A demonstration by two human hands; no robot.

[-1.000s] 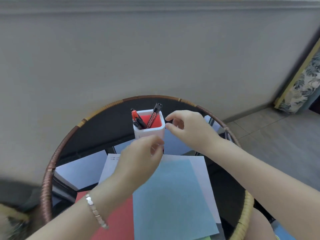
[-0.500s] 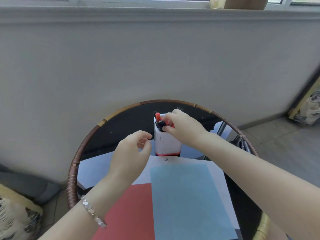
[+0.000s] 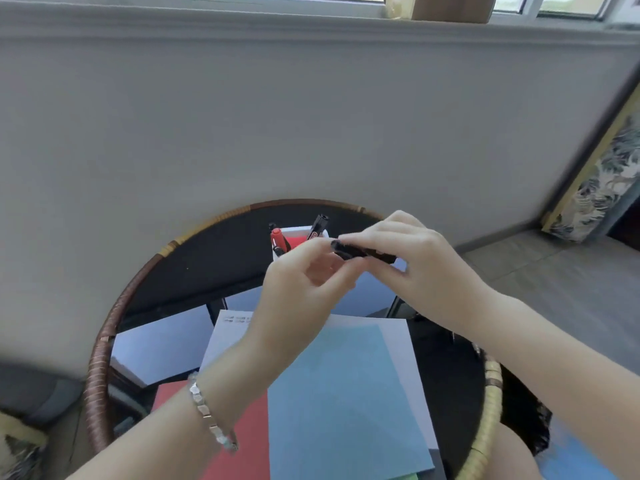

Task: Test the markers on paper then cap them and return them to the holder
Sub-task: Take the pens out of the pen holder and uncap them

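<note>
Lying almost level between the two hands, the slim black plastic marker (image 3: 363, 251) ran left to right across the view, its rounded capped-looking end toward the left hand (image 3: 304, 282) and its other end poking out past the right hand (image 3: 412, 268), just in front of and above the white square holder with the red lining (image 3: 294, 237). The right hand was closed round the barrel, fingers over the top and thumb beneath, while the fingertips (image 3: 346, 261) of the left hand pinched the left end; whether the cap was seated or part-way off was too blurred to tell. Such a marker would likely handle as a light, stiff, smooth thing, prone to rolling if set on the table, so the barrel was the sound place to hold it, with the cap gripped at its very end and pulled straight along the long axis. Two more markers stood in the holder: a red-capped one (image 3: 277, 237) leaning left and a black one with a red label (image 3: 317, 228) tilted up to the right. On the round dark-glass table with the woven rattan rim (image 3: 100, 358) lay a light blue paper sheet (image 3: 346, 393) over a white sheet (image 3: 398, 341), and a red sheet (image 3: 249, 445) beside it, all near the person and under the hands.
</note>
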